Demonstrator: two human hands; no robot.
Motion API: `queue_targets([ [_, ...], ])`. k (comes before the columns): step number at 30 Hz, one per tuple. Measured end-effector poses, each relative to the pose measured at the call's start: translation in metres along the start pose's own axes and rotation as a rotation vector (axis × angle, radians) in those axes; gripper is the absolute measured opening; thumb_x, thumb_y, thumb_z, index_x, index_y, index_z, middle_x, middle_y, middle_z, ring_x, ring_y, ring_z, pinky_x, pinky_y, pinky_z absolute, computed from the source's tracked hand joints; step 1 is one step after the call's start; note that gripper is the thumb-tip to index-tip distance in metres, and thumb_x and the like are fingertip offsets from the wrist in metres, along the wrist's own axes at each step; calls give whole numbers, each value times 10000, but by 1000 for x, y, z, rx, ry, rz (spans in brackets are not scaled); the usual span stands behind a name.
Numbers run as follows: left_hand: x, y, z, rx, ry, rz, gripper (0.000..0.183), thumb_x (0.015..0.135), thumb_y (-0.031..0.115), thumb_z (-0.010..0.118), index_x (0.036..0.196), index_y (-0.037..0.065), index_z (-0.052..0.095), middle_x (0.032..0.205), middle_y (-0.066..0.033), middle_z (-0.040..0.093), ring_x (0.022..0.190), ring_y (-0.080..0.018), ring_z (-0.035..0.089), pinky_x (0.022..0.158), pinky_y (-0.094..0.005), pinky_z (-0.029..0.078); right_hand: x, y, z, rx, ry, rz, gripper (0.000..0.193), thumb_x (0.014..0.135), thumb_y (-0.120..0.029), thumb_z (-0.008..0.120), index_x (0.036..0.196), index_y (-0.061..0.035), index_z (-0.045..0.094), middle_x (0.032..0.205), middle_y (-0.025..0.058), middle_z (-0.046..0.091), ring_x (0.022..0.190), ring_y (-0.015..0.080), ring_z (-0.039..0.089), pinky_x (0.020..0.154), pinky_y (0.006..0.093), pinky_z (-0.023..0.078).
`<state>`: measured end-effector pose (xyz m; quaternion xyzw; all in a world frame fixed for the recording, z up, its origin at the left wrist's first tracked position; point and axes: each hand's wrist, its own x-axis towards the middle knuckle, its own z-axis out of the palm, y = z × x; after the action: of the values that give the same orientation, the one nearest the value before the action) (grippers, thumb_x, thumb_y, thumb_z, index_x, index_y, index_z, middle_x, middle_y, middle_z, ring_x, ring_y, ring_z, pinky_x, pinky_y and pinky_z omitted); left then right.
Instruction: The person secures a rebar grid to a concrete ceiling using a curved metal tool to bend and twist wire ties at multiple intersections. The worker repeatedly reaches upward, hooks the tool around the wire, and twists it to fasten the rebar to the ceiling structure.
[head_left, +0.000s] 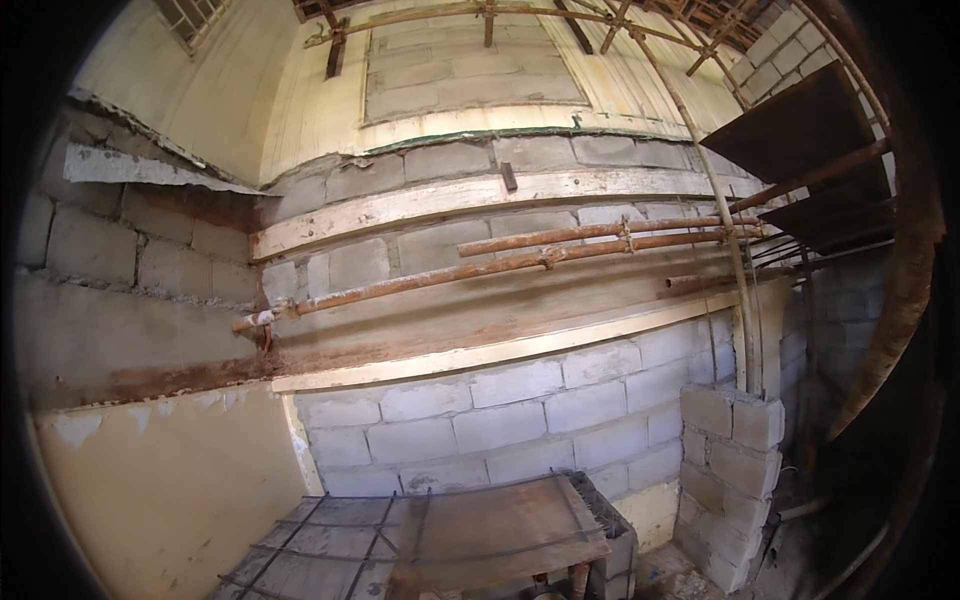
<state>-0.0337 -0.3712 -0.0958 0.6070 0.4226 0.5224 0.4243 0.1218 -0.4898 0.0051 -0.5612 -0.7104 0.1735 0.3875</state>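
Neither my left hand nor my right hand shows in the head view. Below me, at the lower edge, a brown wooden board (500, 525) lies on a blockwork structure. Beside it, dark rebar rods (372, 545) cross in a grid over a grey surface. Small reddish and dark shapes (560, 580) show under the board's near edge, too cut off to make out. Ahead, rusty scaffold pipes (480, 266) run across the wall, joined by couplers.
Behind stands a grey block wall (510, 420) with a pale beam (500, 352) across it. A block pillar (728, 480) rises at right, near an upright pole (738, 300). Dark boards (790, 130) jut out at upper right. A torn metal sheet (150, 172) hangs at left.
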Motion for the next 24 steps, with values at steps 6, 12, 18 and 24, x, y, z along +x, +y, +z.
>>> queue_targets([
  [6,-10,55,-1,-100,-31,-112,259,912,287,498,907,46,593,749,-36,546,667,-150,502,590,-293,387,7,15,29,-40,-51,-8,671,780,-467,622,1251,-10,485,1214,270,504,1140,468,450,950,487,389],
  [12,-37,117,-18,-457,-159,-367,265,920,286,465,855,59,585,654,-4,509,561,-116,471,496,-269,358,19,22,19,325,-178,-136,270,854,-274,585,941,-23,632,813,93,622,729,179,558,658,312,442],
  [18,-90,127,-37,-582,-9,-515,286,910,330,509,852,65,597,650,1,537,539,-101,495,453,-239,376,5,-1,-26,656,-570,126,206,835,-192,633,728,-15,641,538,-5,533,460,58,444,438,228,339],
  [24,-126,120,-69,32,-420,-660,403,854,464,573,819,68,634,618,-1,558,470,-89,495,394,-249,396,5,-26,-32,266,-753,-84,203,786,-192,679,721,-16,600,601,69,554,543,191,514,519,300,405],
])
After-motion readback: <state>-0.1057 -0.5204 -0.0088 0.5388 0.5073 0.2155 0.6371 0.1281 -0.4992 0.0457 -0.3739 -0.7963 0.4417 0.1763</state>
